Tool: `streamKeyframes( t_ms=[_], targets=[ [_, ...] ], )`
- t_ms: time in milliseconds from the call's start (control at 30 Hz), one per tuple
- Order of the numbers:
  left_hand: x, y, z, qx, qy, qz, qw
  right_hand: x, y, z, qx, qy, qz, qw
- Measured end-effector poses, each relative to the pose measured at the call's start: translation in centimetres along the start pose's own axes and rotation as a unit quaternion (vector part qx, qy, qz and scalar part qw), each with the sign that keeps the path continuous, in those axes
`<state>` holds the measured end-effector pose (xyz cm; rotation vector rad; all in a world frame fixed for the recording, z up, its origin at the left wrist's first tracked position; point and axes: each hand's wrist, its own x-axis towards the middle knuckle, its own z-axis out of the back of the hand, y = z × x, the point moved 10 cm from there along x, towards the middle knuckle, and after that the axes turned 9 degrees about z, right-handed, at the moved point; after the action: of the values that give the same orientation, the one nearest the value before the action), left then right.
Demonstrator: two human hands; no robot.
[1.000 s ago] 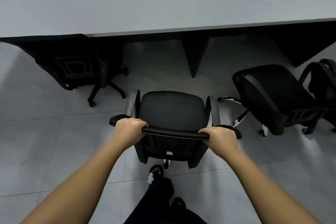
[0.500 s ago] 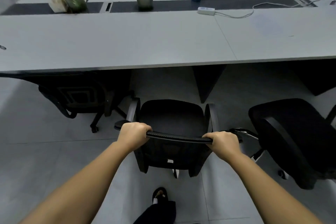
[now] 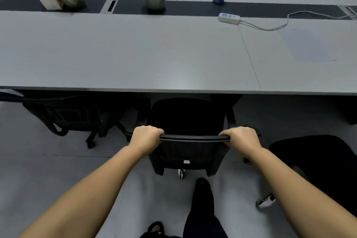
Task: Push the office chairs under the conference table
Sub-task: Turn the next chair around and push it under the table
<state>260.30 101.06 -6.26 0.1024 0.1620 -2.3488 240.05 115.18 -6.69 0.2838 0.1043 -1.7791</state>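
Since 0.5 s ago, middle office chair (image 3: 188, 120) rolled fwd; seat front now under tabletop (image 3: 135, 54) edge. Fingers of left hand (image 3: 145, 138) and right hand (image 3: 241, 138) clamped round backrest top bar, one at each end. Second chair (image 3: 63, 114) tucked under at left; third chair (image 3: 316, 162) out at right.

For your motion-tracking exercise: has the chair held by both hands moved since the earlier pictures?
Yes. The held chair has rolled forward toward the conference table: its seat front now meets the table's near edge, where bare floor lay between them earlier.
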Motion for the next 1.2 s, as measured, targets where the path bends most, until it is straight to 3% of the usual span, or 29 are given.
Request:
streamKeyframes(
  t_ms=[67, 233, 500, 1000, 1200],
  targets=[
    [1.7, -0.5, 0.4, 0.001, -0.030, 0.006, 1.000, 1.9, -1.7, 0.4, 0.005, -0.001, 0.020, 1.000],
    [6.9, -1.1, 0.5, 0.031, 0.037, 0.047, 0.998, 6.1, -4.8, 1.4, 0.010, 0.004, 0.044, 0.999],
    [14.2, 0.1, 1.5, 0.001, 0.050, 0.096, 0.994, 13.0, -8.1, 2.9, 0.043, 0.017, 0.054, 0.997],
    [15.9, 1.0, 1.5, -0.003, 0.066, 0.087, 0.994, 14.0, -8.1, 2.9, 0.044, 0.009, 0.038, 0.998],
    [15.4, 0.2, 1.0, -0.001, 0.158, 0.035, 0.987, 12.6, -7.0, 4.3, 0.130, 0.030, 0.102, 0.986]
  ],
)
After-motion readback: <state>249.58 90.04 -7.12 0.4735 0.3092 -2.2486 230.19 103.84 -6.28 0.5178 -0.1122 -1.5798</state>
